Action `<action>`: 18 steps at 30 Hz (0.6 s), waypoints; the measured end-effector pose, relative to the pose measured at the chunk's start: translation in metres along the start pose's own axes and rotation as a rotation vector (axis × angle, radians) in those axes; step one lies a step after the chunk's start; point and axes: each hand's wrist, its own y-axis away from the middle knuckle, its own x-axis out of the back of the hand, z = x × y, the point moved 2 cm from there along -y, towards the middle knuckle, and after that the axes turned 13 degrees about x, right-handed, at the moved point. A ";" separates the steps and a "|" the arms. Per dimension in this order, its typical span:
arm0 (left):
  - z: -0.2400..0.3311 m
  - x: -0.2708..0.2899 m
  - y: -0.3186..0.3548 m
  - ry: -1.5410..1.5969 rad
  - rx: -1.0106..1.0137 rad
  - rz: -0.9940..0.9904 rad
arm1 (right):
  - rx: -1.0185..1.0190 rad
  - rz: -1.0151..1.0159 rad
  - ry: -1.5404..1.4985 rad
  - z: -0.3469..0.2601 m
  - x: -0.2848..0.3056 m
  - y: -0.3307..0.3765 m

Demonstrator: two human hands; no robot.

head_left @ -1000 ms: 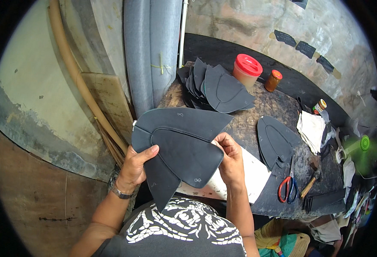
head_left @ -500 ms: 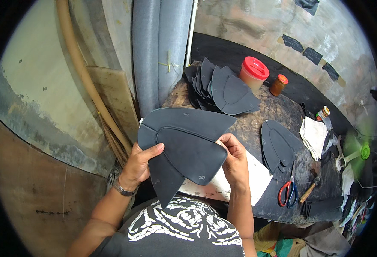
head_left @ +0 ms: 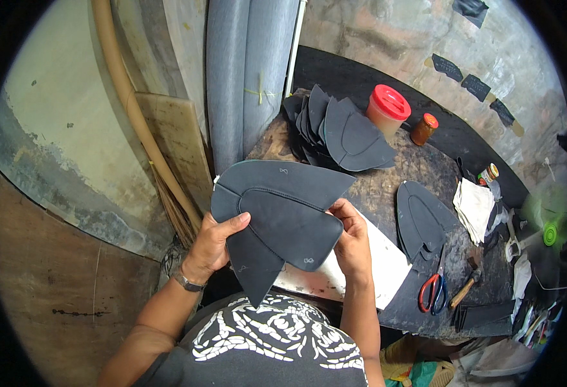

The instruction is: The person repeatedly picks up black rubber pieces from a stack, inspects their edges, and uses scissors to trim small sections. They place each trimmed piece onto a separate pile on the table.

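I hold a dark grey cut shoe-upper piece [head_left: 283, 216] up in front of me, over the near left edge of a dark worktable [head_left: 386, 187]. My left hand [head_left: 214, 242] grips its left side with the thumb on top. My right hand [head_left: 351, 235] pinches its right edge. A rounded panel lies on the middle of the piece, between two pointed wings. A white board [head_left: 373, 267] lies on the table under my right hand.
A fanned stack of similar dark pieces [head_left: 338, 126] lies at the table's far end, beside a red-lidded jar [head_left: 386, 108] and a small orange-capped bottle [head_left: 423, 128]. Another dark pair [head_left: 422, 216], red-handled scissors [head_left: 433, 293], a hammer [head_left: 467, 287] and white cloth [head_left: 473, 200] lie right. Grey rolls [head_left: 248, 77] lean left.
The piece has stayed in both hands and shifted only slightly in the picture. My grip looks the same.
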 end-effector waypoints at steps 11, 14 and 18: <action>0.003 -0.006 0.004 -0.022 -0.085 0.006 | 0.450 0.024 0.987 0.009 0.008 -0.004; 0.007 -0.005 0.004 0.002 -0.138 0.015 | 0.205 0.069 0.936 0.014 0.015 -0.006; 0.005 -0.002 0.000 0.103 -0.047 0.042 | -0.069 -0.073 0.221 0.008 0.002 0.007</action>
